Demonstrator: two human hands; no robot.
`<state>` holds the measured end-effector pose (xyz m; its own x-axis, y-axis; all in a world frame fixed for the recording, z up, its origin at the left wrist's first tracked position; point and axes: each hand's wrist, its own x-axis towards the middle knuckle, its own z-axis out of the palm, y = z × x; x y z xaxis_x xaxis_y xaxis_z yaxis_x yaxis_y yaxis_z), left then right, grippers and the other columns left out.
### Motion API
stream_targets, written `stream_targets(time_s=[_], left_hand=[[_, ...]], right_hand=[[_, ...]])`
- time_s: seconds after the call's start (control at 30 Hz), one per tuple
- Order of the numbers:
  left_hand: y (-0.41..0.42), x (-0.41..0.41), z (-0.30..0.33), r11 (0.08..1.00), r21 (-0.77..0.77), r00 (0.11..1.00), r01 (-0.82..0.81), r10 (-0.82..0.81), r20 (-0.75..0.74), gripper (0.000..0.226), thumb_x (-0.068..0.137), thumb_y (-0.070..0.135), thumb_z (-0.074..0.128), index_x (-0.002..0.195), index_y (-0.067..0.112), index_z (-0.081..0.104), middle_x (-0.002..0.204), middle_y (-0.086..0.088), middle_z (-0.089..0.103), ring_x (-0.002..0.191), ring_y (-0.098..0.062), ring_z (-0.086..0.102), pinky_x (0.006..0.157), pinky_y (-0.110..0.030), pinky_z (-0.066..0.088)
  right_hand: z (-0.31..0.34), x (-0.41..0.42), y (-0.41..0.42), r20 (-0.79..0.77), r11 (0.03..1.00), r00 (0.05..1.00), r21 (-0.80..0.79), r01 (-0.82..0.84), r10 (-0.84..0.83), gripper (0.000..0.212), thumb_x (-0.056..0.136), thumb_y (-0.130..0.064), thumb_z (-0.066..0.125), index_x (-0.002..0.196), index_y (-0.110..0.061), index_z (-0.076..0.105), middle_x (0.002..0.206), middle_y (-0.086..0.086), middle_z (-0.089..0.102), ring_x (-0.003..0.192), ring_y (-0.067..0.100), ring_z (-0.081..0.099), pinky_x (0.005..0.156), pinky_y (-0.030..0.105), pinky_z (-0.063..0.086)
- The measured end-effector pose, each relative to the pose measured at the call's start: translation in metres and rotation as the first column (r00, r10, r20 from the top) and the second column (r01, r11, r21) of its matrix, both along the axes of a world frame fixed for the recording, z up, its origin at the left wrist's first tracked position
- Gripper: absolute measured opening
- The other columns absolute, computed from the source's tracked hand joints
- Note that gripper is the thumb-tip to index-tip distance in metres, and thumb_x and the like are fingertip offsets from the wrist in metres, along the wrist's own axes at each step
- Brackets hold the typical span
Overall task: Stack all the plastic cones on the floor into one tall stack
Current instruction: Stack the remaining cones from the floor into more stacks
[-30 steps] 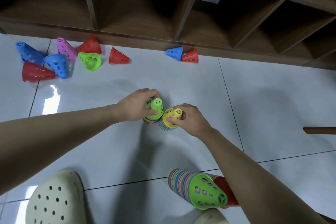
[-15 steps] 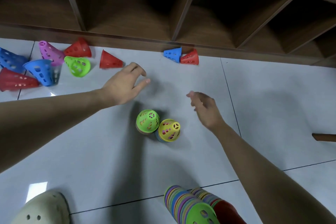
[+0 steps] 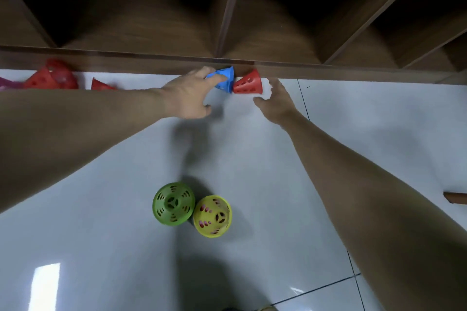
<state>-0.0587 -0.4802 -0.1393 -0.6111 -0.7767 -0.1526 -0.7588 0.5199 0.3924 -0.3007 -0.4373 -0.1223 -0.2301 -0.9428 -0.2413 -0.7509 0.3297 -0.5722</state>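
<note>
From the head camera I see both arms stretched forward toward the base of the wooden shelf unit (image 3: 227, 63), whose open compartments look dark, and I can make out nothing inside them. My left hand (image 3: 188, 97) reaches the blue cone (image 3: 225, 79) lying on its side against the shelf base; its fingers curl around the cone's narrow end, so I read it as gripping that cone. The red cone (image 3: 249, 82) lies touching the blue one on its right, and my right hand (image 3: 274, 103) is just beside its wide end with fingers loosely spread, holding nothing that I can see. On the white tiled floor (image 3: 353, 134) nearer to me stand two upright stacks side by side and touching, a green-topped stack (image 3: 173, 203) and a yellow-topped stack (image 3: 212, 216). At far left, more red cones (image 3: 50, 78) lie along the shelf base.
</note>
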Motion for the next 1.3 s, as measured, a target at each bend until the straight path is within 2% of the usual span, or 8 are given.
stream_targets(time_s=[0.1, 0.23, 0.4, 0.47, 0.6, 0.73, 0.97, 1.3], left_hand=[[-0.018, -0.018, 0.001, 0.999, 0.030, 0.996, 0.039, -0.041, 0.084, 0.087, 0.088, 0.031, 0.064, 0.158, 0.039, 0.014, 0.165, -0.004, 0.014, 0.149, -0.030, 0.022, 0.114, -0.040, 0.035], [-0.039, -0.030, 0.005, 0.997, 0.018, 0.980, 0.081, -0.083, 0.181, 0.089, 0.089, 0.032, 0.064, 0.159, 0.036, 0.010, 0.163, -0.005, 0.022, 0.141, -0.030, 0.031, 0.110, -0.037, 0.035], [-0.035, -0.029, 0.004, 0.997, 0.059, 0.996, 0.040, -0.045, 0.081, 0.081, 0.082, 0.024, 0.070, 0.151, 0.034, 0.029, 0.131, -0.006, 0.040, 0.112, -0.030, 0.052, 0.087, -0.035, 0.048], [-0.025, -0.022, 0.001, 0.996, 0.081, 0.999, 0.048, -0.050, 0.017, 0.076, 0.082, 0.019, 0.069, 0.147, 0.037, 0.034, 0.123, -0.004, 0.035, 0.097, -0.027, 0.052, 0.083, -0.037, 0.050], [-0.012, -0.016, -0.005, 0.994, 0.085, 0.997, 0.072, -0.070, -0.025, 0.070, 0.080, 0.013, 0.067, 0.138, 0.039, 0.038, 0.137, -0.005, 0.028, 0.099, -0.023, 0.046, 0.085, -0.036, 0.049], [-0.006, -0.010, -0.005, 0.991, 0.095, 0.996, 0.091, -0.092, 0.000, 0.054, 0.083, 0.022, 0.067, 0.128, 0.034, 0.039, 0.112, -0.005, 0.048, 0.106, -0.025, 0.046, 0.084, -0.038, 0.046], [0.034, 0.020, -0.004, 0.980, 0.173, 0.993, 0.093, -0.104, 0.057, 0.048, 0.093, 0.038, 0.064, 0.134, 0.032, 0.039, 0.115, -0.001, 0.047, 0.101, -0.025, 0.052, 0.080, -0.036, 0.045], [0.102, 0.080, 0.027, 0.957, 0.283, 0.986, -0.058, 0.010, 0.168, 0.079, 0.091, 0.054, 0.063, 0.152, 0.032, 0.017, 0.122, -0.007, 0.047, 0.099, -0.027, 0.053, 0.087, -0.039, 0.051]], right_hand=[[-0.003, 0.007, -0.009, 0.259, 0.987, 0.952, 0.023, 0.160, -0.160, 0.062, 0.094, -0.016, 0.065, 0.149, -0.013, 0.035, 0.137, 0.002, 0.048, 0.115, 0.012, 0.048, 0.093, 0.025, 0.043], [-0.011, 0.009, -0.015, 0.351, 0.994, 0.930, 0.032, 0.104, -0.109, 0.054, 0.093, -0.002, 0.063, 0.142, -0.012, 0.044, 0.115, -0.003, 0.054, 0.101, 0.012, 0.054, 0.068, 0.012, 0.042], [-0.015, 0.013, -0.014, 0.347, 0.991, 0.929, 0.014, 0.129, -0.126, 0.025, 0.092, -0.004, 0.064, 0.114, -0.015, 0.063, 0.102, 0.003, 0.063, 0.090, 0.015, 0.059, 0.078, 0.023, 0.046], [-0.020, 0.020, -0.010, 0.344, 0.978, 0.915, 0.061, 0.202, -0.210, 0.012, 0.093, -0.011, 0.067, 0.102, -0.017, 0.062, 0.089, 0.000, 0.062, 0.078, 0.013, 0.057, 0.068, 0.020, 0.045], [-0.031, 0.027, 0.003, 0.394, 0.947, 0.863, 0.076, 0.312, -0.316, 0.006, 0.094, -0.009, 0.064, 0.092, -0.005, 0.069, 0.080, 0.001, 0.060, 0.071, 0.013, 0.052, 0.064, 0.020, 0.042], [-0.030, 0.028, 0.018, 0.372, 0.965, 0.891, 0.071, 0.251, -0.259, 0.015, 0.094, -0.008, 0.061, 0.102, -0.008, 0.074, 0.088, 0.004, 0.068, 0.075, 0.016, 0.058, 0.064, 0.026, 0.045], [-0.013, 0.010, 0.083, 0.197, 0.991, 0.971, 0.041, 0.128, -0.134, 0.042, 0.091, -0.012, 0.060, 0.128, -0.029, 0.054, 0.093, 0.003, 0.065, 0.076, 0.014, 0.062, 0.055, 0.014, 0.047], [-0.008, 0.021, 0.135, -0.392, 0.957, 0.896, 0.269, -0.106, 0.209, 0.053, 0.084, -0.037, 0.073, 0.131, -0.023, 0.052, 0.125, 0.007, 0.034, 0.105, 0.030, 0.056, 0.087, 0.040, 0.053]])
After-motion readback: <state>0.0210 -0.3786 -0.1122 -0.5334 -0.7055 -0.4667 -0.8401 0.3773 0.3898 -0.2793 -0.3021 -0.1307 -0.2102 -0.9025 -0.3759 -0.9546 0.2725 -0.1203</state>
